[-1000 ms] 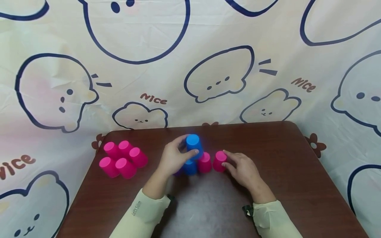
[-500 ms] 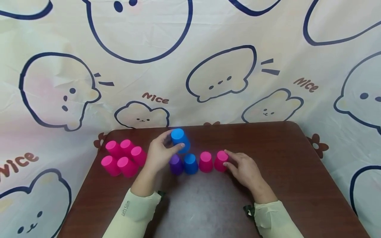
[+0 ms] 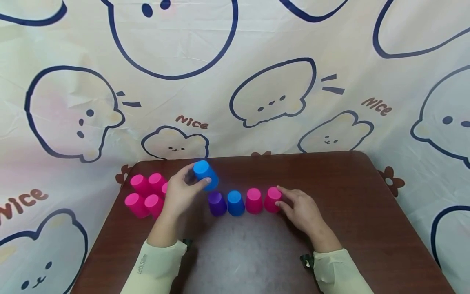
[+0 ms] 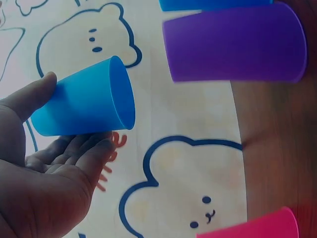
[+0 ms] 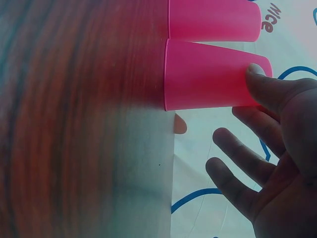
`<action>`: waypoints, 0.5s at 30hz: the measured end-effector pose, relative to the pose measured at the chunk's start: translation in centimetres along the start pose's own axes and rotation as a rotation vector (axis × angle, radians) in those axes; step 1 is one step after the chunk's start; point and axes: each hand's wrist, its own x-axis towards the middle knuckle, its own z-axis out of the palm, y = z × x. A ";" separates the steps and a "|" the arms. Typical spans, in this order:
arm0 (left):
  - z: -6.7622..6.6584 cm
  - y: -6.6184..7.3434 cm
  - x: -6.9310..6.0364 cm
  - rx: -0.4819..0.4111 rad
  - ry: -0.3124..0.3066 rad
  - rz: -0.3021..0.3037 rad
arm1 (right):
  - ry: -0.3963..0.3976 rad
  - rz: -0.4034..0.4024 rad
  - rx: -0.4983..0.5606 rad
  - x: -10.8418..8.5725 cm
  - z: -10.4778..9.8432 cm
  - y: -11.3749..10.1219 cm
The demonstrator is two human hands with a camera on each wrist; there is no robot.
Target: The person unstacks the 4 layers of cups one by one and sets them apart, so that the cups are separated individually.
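My left hand [image 3: 180,194] holds a blue cup [image 3: 206,175] bottom-up and tilted in the air, behind and left of a purple cup [image 3: 217,204]. In the left wrist view, the thumb presses one side of this blue cup [image 4: 81,101] and the fingers lie along the other. The purple cup, another blue cup [image 3: 236,203] and two pink cups stand upside down in a row. At the row's right end, my right hand [image 3: 302,210] pinches the outer pink cup [image 3: 272,200] near its base, the other fingers spread. The inner pink cup [image 3: 253,201] stands beside it.
Several more pink cups [image 3: 136,205] stand upside down in a cluster at the table's left, one partly hidden behind my left hand. The brown table [image 3: 349,196] meets a cartoon-printed cloth [image 3: 271,134] at its back edge.
My left hand has carried the blue cup leftward from above the row, past the purple cup, which now shows fully. The right hand has stayed at the outer pink cup.
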 end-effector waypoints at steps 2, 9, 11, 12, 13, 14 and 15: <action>-0.4 -0.3 -0.1 0.010 0.016 -0.008 | -0.001 0.001 0.000 0.0 0.0 0.0; -1.1 -1.3 -0.1 0.016 0.034 -0.030 | 0.001 0.001 0.001 0.0 -0.1 0.1; -1.1 -1.6 -0.1 0.016 0.036 -0.026 | 0.006 -0.005 -0.003 0.0 -0.1 0.1; -1.2 -1.7 -0.2 0.016 0.036 -0.025 | 0.008 -0.007 -0.005 0.0 -0.1 0.1; -1.2 -1.8 -0.2 0.017 0.037 -0.027 | 0.009 -0.008 -0.005 0.0 -0.1 0.1; -1.2 -1.9 -0.3 0.018 0.039 -0.032 | 0.010 -0.008 -0.006 0.0 -0.1 0.1; -1.3 -2.0 -0.3 0.018 0.040 -0.037 | 0.009 -0.007 -0.004 0.0 -0.1 0.0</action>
